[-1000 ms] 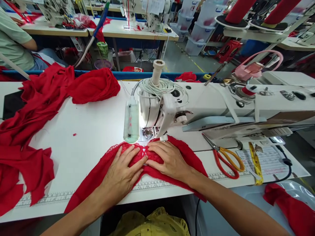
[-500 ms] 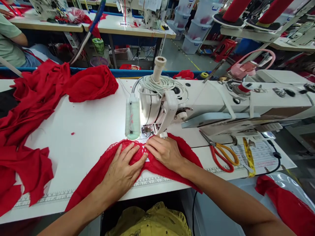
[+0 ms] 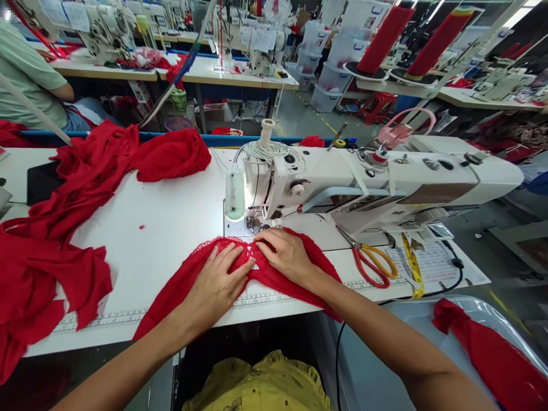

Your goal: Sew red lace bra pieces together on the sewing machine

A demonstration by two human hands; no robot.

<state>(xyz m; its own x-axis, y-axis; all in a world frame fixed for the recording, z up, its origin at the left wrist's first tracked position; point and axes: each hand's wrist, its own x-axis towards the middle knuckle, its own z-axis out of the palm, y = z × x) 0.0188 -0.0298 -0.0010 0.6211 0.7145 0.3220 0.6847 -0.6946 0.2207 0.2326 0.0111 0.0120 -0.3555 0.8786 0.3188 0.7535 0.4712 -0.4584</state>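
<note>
A red lace-trimmed garment piece (image 3: pixel 171 294) is spread across the front of the white table, just before the sewing machine (image 3: pixel 321 165). My left hand (image 3: pixel 218 285) lies flat on its left half, fingers stretched out and thumb toward the middle. With bent fingers, my right hand (image 3: pixel 287 257) grips the cloth close to the presser foot (image 3: pixel 253 224); its fingertips are partly hidden. Between the hands, a small white triangular patch (image 3: pixel 252 260) shows at the centre. The lace edge lies just short of the needle plate.
Scissors (image 3: pixel 356 245), a yellow tape measure (image 3: pixel 411 265) and a printed sheet (image 3: pixel 434 268) lie at right. Red cloth (image 3: pixel 92 200) is heaped at left. A grey tub (image 3: pixel 363 348) holding red fabric (image 3: pixel 483 348) stands below right. A co-worker (image 3: pixel 32 74) sits far left.
The camera view has tilted up and shifted, showing more of the room. Both hands stay on the red garment piece, the right fingers slightly more bent.
</note>
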